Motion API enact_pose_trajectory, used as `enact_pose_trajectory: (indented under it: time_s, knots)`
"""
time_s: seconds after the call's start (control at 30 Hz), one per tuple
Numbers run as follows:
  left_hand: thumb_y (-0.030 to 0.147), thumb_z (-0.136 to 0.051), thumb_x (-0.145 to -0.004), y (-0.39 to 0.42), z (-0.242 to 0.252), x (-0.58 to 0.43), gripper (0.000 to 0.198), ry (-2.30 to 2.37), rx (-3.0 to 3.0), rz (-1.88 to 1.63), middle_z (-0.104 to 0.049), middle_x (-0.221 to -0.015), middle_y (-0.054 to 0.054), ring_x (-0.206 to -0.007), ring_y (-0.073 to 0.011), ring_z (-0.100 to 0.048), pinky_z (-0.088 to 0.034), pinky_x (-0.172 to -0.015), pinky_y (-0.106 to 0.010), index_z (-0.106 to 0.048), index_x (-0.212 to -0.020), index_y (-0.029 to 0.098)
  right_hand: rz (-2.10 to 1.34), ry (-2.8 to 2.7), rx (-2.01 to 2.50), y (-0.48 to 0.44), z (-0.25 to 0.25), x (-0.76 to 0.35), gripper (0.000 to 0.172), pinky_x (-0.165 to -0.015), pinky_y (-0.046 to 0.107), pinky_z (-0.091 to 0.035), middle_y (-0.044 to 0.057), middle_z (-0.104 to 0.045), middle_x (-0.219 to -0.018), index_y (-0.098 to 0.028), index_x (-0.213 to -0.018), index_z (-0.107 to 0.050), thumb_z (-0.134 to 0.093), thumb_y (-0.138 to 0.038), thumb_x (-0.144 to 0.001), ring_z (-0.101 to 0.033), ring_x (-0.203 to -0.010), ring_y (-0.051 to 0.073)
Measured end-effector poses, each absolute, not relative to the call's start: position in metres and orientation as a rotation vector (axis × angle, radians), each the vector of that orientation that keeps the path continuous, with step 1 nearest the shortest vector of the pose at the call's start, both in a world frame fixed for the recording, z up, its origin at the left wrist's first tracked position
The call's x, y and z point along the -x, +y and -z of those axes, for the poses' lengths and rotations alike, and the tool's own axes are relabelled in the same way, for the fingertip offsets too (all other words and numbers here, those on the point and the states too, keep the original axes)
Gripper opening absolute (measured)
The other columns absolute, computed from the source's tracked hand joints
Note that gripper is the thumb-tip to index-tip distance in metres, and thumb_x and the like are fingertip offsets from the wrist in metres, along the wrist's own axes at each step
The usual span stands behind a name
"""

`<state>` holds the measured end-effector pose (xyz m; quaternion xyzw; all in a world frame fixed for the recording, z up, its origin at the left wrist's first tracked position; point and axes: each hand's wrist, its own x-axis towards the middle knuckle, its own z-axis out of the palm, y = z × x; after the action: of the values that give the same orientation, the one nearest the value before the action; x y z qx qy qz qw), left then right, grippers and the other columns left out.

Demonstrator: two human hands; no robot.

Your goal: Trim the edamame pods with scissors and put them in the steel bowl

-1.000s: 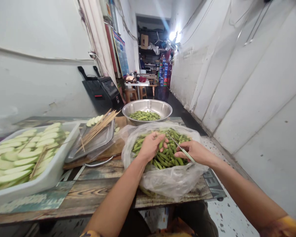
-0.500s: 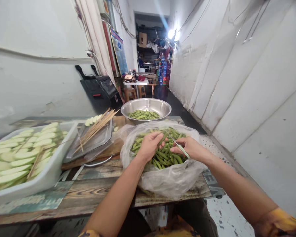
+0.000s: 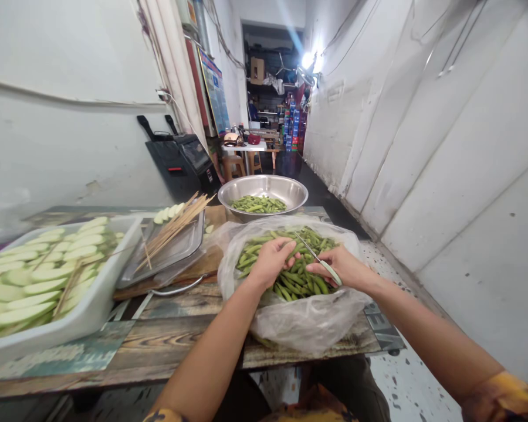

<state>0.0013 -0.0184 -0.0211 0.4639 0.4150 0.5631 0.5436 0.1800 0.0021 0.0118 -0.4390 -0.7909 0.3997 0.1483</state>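
A clear plastic bag point(image 3: 299, 325) full of green bean pods point(image 3: 305, 281) lies open on the wooden table in front of me. My left hand point(image 3: 268, 261) is inside the bag's mouth, fingers closed on one green pod point(image 3: 293, 252). My right hand point(image 3: 345, 266) is just to its right, gripping a pair of scissors point(image 3: 319, 261) with a pale green handle; the blades point up and left toward the pod in my left hand.
A steel bowl point(image 3: 263, 190) with cut pods stands behind the bag. Left of it are a metal tray point(image 3: 176, 252) with bamboo skewers point(image 3: 176, 225), a wooden board, and a white tub point(image 3: 77, 319) of sliced pale green vegetable. A narrow corridor runs beyond; a wall is close on the right.
Both hands stay over the bag with small shifts; the left hand has dipped slightly into the pods, and the scissors stay pointed at the pod it holds.
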Motion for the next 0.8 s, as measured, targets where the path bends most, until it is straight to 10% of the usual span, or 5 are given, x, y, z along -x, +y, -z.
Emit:
enact_pose_trajectory:
  time_s: [0.8]
  knots:
    - [0.032, -0.073, -0.065, -0.0162, 0.0279, -0.0084, 0.035, 0.989, -0.978, -1.488, -0.043, -0.048, 0.007, -0.042, -0.0032, -0.033, -0.022, -0.042, -0.017, -0.063, -0.09, 0.011, -0.927, -2.288, 1.361, 0.0026, -0.0066, -0.1807, 0.043, -0.044, 0.024, -0.033, -0.002, -0.052, -0.046, -0.018, -0.059, -0.056, -0.062, -0.059, -0.07, -0.047, -0.04, 0.012]
